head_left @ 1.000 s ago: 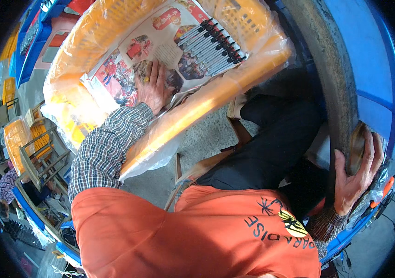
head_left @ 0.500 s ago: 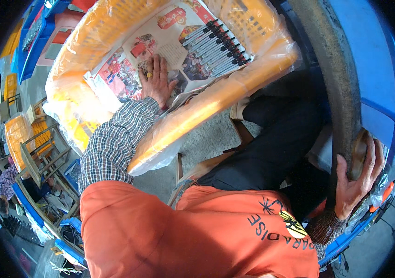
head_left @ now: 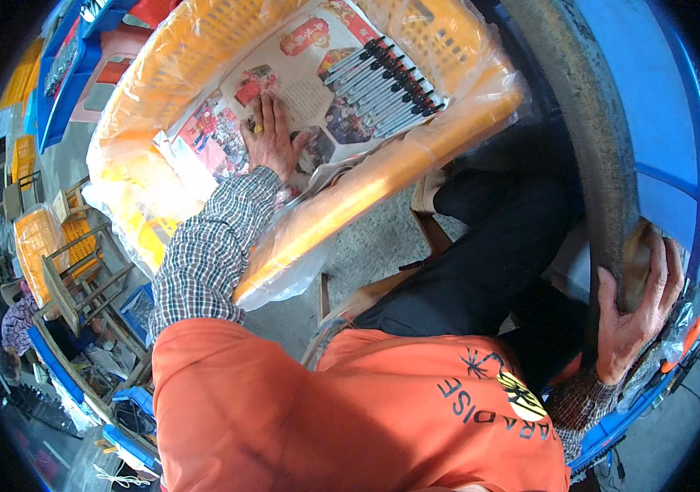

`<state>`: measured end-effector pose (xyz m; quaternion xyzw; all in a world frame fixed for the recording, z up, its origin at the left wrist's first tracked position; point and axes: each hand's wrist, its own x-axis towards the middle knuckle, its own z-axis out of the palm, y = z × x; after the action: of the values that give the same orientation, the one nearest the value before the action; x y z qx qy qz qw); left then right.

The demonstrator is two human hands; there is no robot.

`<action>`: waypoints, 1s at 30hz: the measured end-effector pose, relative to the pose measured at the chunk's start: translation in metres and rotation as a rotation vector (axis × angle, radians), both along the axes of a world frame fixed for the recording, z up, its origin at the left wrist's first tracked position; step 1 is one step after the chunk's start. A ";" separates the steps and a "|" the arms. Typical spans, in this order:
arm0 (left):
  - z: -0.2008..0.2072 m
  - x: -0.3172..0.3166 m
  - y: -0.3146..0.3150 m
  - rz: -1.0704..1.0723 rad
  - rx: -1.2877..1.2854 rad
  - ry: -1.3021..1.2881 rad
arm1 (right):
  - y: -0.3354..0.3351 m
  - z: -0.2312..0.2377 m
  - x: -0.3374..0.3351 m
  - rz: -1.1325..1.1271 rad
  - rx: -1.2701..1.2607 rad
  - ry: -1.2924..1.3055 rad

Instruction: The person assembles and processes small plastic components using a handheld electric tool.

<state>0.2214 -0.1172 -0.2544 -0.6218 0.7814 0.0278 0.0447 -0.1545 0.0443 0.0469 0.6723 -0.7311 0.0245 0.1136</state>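
My left hand lies flat, fingers spread, on a printed paper sheet that lines a yellow plastic crate. To the right of that hand, a row of several pens with black ends and pale barrels rests on the sheet. Clear plastic film wraps the crate's rim. At the far right, my right hand grips the worn wooden edge of a table, thumb on the near side and fingers on the other.
A blue surface lies beyond the wooden edge. An orange-handled tool and cables are below my right hand. To the left stand a wooden frame, another yellow crate and blue trays. A person in patterned clothing is farther off.
My left hand has slid slightly left on the paper. The view has shifted a little; the pens and my right hand keep their places.
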 end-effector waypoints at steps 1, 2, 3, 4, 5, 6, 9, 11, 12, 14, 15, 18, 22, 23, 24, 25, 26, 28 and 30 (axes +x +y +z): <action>-0.001 0.002 0.001 -0.002 -0.007 0.020 | 0.000 -0.001 0.000 0.003 -0.008 -0.010; -0.002 0.003 0.002 -0.004 -0.014 0.040 | -0.001 -0.003 0.001 0.005 -0.009 -0.013; -0.003 0.004 0.002 -0.004 -0.015 0.039 | -0.001 -0.002 0.002 0.000 0.001 -0.018; -0.004 0.006 0.003 -0.002 -0.014 0.040 | -0.001 -0.002 0.002 -0.005 0.010 -0.023; -0.004 0.007 0.003 0.000 -0.014 0.042 | -0.002 -0.001 0.003 -0.005 0.008 -0.024; -0.002 0.003 0.001 -0.006 -0.017 0.046 | -0.002 -0.001 0.002 -0.010 0.005 -0.022; 0.005 -0.003 -0.004 0.014 0.041 -0.017 | -0.002 0.000 0.000 -0.021 0.005 -0.016; 0.006 0.002 -0.008 0.038 0.007 -0.057 | -0.002 0.000 0.000 -0.018 0.012 -0.017; 0.004 0.004 -0.011 0.039 0.009 -0.058 | -0.002 0.000 0.001 -0.014 0.012 -0.009; -0.001 0.009 -0.015 0.093 0.007 -0.074 | -0.003 -0.001 0.001 -0.007 0.013 -0.003; -0.001 0.009 -0.016 0.091 0.008 -0.072 | -0.003 0.000 0.001 -0.002 0.009 -0.009; -0.003 0.010 -0.016 0.101 0.038 -0.041 | -0.002 0.001 0.000 0.002 0.005 -0.001; -0.014 0.012 -0.017 0.076 -0.049 -0.045 | -0.002 0.004 0.002 -0.010 0.005 0.010; -0.016 0.012 -0.019 0.057 -0.093 -0.025 | -0.002 0.005 0.001 -0.015 0.002 0.011; -0.017 0.012 -0.018 0.054 -0.097 -0.025 | -0.001 0.004 -0.001 -0.023 0.010 0.014; -0.018 0.012 -0.019 0.046 -0.096 -0.032 | -0.001 0.004 -0.002 -0.032 0.017 0.017; -0.018 0.011 -0.020 0.037 -0.095 -0.038 | -0.003 0.003 -0.001 -0.037 0.011 0.018; -0.012 0.011 -0.018 0.053 -0.052 -0.077 | -0.007 0.002 0.004 0.013 -0.015 0.019; -0.007 0.009 -0.020 0.069 -0.007 -0.116 | -0.007 0.002 0.001 0.007 -0.010 0.024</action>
<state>0.2303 -0.1371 -0.2614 -0.6491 0.7557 -0.0095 0.0865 -0.1538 0.0373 0.0491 0.6746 -0.7271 0.0204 0.1258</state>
